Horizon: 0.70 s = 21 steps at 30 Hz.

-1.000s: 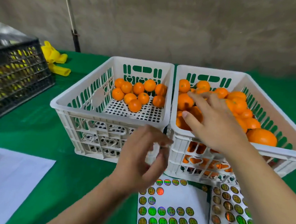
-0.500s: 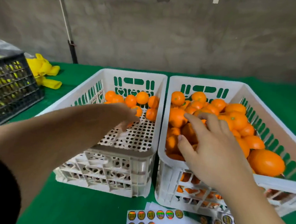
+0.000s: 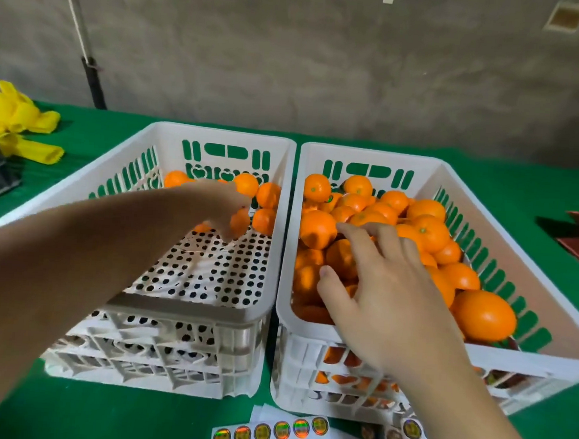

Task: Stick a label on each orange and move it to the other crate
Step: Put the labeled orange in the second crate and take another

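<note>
Now the left hand (image 3: 225,211) is reaching deep into the left crate (image 3: 185,311), fingers curled round an orange (image 3: 239,223) w/ the labelled ones. Right hand (image 3: 384,291) is spreading open over the full right crate (image 3: 528,363), gripping nothing yet. Best set it down low, not drop it.

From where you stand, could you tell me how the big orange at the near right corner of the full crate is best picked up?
Probably from above: the big orange lies topmost, its rounded top exposed. Spread fingers across its wide middle; the crate wall crowds its right side.
</note>
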{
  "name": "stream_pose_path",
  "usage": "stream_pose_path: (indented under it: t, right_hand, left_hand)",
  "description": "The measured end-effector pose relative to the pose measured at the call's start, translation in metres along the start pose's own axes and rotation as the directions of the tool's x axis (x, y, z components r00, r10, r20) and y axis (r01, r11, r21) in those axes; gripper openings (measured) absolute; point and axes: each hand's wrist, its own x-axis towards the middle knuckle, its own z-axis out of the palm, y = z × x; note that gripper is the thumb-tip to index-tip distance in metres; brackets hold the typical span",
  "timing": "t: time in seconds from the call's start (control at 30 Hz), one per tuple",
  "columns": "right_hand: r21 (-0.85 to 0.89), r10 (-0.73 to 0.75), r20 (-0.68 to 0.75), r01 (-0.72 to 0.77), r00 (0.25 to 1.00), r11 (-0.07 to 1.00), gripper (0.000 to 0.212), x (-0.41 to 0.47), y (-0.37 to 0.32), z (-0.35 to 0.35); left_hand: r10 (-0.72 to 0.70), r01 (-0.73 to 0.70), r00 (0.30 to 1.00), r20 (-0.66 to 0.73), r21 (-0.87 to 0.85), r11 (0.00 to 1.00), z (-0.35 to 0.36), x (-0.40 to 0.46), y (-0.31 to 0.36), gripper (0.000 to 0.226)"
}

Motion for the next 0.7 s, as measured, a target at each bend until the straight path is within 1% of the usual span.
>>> stream_pose_path:
  t: [0.07,0.1,0.13,0.2,0.27,0.3,0.33,0.37,0.4,0.43,0.47,0.5,0.53,0.6,0.63,0.67,0.7]
  right_hand:
    - [0.005,0.004,-0.009,-0.004,1.0,1.0,0.062,0.0,0.0,0.001]
    - [0.007,0.006,-0.016,-0.006,1.0,1.0,0.061,0.0,0.0,0.001]
    - [0.008,0.006,-0.02,-0.006,1.0,1.0,0.061,0.0,0.0,0.001]
    - [0.011,0.006,-0.026,-0.006,1.0,1.0,0.059,0.0,0.0,0.001]
    - [0.016,0.012,-0.028,-0.012,1.0,1.0,0.057,0.0,0.0,0.001]
    - [0.018,0.016,-0.026,-0.016,1.0,1.0,0.056,0.0,0.0,0.001]
    - [0.018,0.019,-0.022,-0.018,1.0,1.0,0.056,0.0,0.0,0.001]
    - [0.014,0.02,-0.019,-0.019,1.0,1.0,0.058,0.0,0.0,0.001]
    - [0.006,0.017,-0.019,-0.017,1.0,1.0,0.059,-0.001,0.001,0.001]
    - [-0.005,0.012,-0.02,-0.012,1.0,1.0,0.059,-0.001,0.001,0.001]
    - [-0.012,0.009,-0.024,-0.009,1.0,1.0,0.059,0.0,0.002,0.002]
    - [-0.016,0.009,-0.027,-0.01,1.0,1.0,0.058,0.0,0.002,0.002]
    - [-0.014,0.011,-0.028,-0.011,1.0,1.0,0.057,0.0,0.002,0.002]
    - [-0.009,0.016,-0.037,-0.017,0.999,1.0,0.057,-0.001,0.002,0.002]
    - [-0.007,0.014,-0.042,-0.014,0.999,1.0,0.057,-0.001,0.001,0.002]
    - [-0.002,0.011,-0.048,-0.011,0.999,1.0,0.056,-0.001,0.001,0.002]
    - [0.002,0.01,-0.06,-0.01,0.998,1.0,0.055,-0.002,0.0,0.001]
  left_hand:
    - [-0.016,0.002,0.996,-0.084,-0.16,0.987,-0.01,-0.013,-0.001,0.062]
    - [-0.039,0.009,0.989,-0.142,-0.205,0.979,-0.018,-0.02,-0.003,0.058]
    - [-0.075,0.02,0.974,-0.215,-0.246,0.969,-0.027,-0.034,-0.003,0.059]
    - [-0.15,0.036,0.941,-0.303,-0.352,0.935,-0.045,-0.063,-0.002,0.069]
    - [-0.244,0.008,0.886,-0.394,-0.514,0.858,-0.052,-0.101,0.004,0.079]
    - [-0.297,-0.045,0.841,-0.452,-0.605,0.795,-0.05,-0.121,0.01,0.08]
    - [-0.344,-0.13,0.78,-0.523,-0.672,0.729,-0.047,-0.144,0.02,0.077]
    - [-0.366,-0.248,0.691,-0.624,-0.68,0.69,-0.042,-0.166,0.031,0.07]
    - [-0.358,-0.371,0.593,-0.722,-0.639,0.674,-0.034,-0.19,0.045,0.058]
    - [-0.342,-0.471,0.513,-0.787,-0.592,0.654,-0.022,-0.211,0.061,0.048]
    - [-0.347,-0.54,0.472,-0.811,-0.577,0.613,-0.006,-0.229,0.078,0.044]
    - [-0.381,-0.579,0.478,-0.791,-0.61,0.541,0.016,-0.243,0.096,0.047]
    - [-0.421,-0.603,0.506,-0.753,-0.658,0.451,0.039,-0.256,0.115,0.053]
    - [-0.476,-0.604,0.601,-0.642,-0.755,0.255,0.087,-0.273,0.153,0.067]
    - [-0.481,-0.56,0.667,-0.568,-0.809,0.179,0.109,-0.276,0.169,0.073]
    - [-0.473,-0.5,0.729,-0.494,-0.857,0.125,0.13,-0.277,0.184,0.076]
    - [-0.464,-0.437,0.777,-0.425,-0.895,0.088,0.148,-0.275,0.195,0.072]
